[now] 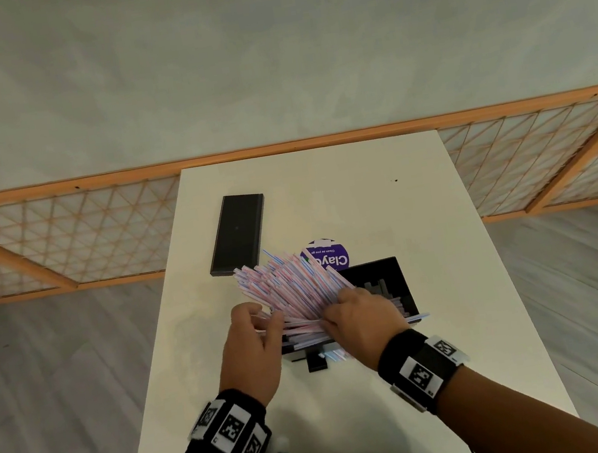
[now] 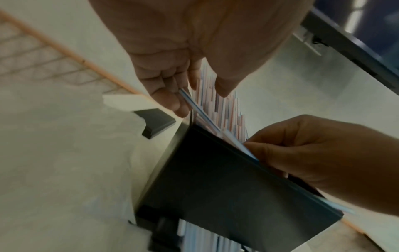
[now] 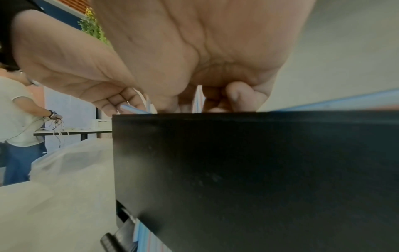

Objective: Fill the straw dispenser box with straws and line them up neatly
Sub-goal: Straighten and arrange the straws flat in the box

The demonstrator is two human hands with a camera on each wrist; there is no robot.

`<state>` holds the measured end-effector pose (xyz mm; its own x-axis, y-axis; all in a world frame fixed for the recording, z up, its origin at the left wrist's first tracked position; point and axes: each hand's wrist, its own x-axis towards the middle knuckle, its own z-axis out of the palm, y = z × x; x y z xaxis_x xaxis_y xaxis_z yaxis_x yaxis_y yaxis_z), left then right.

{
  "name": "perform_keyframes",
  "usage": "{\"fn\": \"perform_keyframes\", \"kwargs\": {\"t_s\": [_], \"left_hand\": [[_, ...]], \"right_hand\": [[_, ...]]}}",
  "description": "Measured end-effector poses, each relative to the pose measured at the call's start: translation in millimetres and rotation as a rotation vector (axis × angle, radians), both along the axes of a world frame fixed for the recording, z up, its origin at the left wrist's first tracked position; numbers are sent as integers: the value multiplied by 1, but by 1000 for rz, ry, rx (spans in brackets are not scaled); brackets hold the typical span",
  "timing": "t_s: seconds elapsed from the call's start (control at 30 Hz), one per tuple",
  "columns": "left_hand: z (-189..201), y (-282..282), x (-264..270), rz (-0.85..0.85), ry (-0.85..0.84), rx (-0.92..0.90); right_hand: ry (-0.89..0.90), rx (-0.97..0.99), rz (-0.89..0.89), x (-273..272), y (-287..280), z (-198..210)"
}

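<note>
Here, on the white table (image 1: 322, 184), sits the black straw dispenser box (image 1: 395, 281), open at the top and stuffed with a big fan of striped paper-wrapped straws (image 1: 291, 289) leaning up and away to the left over its near-left edge. Left hand (image 1: 253, 345) at the near-left end of the bundle, fingers curled around several straw ends; from the left wrist view, one blue-striped straw (image 2: 195, 110) pinched between the fingertips (image 2: 172, 100) just above the box's corner. Right hand (image 1: 361, 317) on top of the bundle at the box's near rim, fingers bent down over the straws and gripping them against the dark front wall (image 3: 259, 170); right thumb (image 2: 267, 151) hooked over that wall in the left wrist view. A few loose straw ends poke out past the right wrist along the rim (image 1: 418, 318), and more show through the slot low at the box's front (image 1: 334, 356). Beyond the bundle, flat on the table, lies the black lid (image 1: 238, 233), well apart from the box, with a round purple sticker (image 1: 327, 257) between lid and box, partly covered by straw tips. Behind the table stands an orange-framed lattice screen (image 1: 58, 239). Far off in the right wrist view, another person (image 3: 19, 119) stands at a second table (image 3: 73, 132).
</note>
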<state>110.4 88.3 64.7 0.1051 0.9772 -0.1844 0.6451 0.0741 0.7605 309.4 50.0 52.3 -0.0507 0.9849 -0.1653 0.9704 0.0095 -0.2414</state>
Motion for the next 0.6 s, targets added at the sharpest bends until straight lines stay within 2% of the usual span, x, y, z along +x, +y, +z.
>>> {"fn": "perform_keyframes", "kwargs": {"t_s": [0.1, 0.17, 0.27, 0.4, 0.5, 0.6], "left_hand": [[-6, 1, 7, 91, -100, -110], [-9, 4, 10, 140, -131, -143], [-12, 11, 9, 188, -143, -153], [-12, 15, 5, 161, -186, -122], [-10, 15, 8, 144, -234, -105], [-3, 13, 17, 112, -251, -81]], "right_hand": [[30, -13, 37, -5, 3, -4], [113, -37, 84, -6, 4, -4], [290, -17, -12, -3, -2, 2], [363, 48, -135, 11, -6, 3], [401, 38, -41, 12, -8, 1], [341, 62, 51, 6, -12, -3]]}}
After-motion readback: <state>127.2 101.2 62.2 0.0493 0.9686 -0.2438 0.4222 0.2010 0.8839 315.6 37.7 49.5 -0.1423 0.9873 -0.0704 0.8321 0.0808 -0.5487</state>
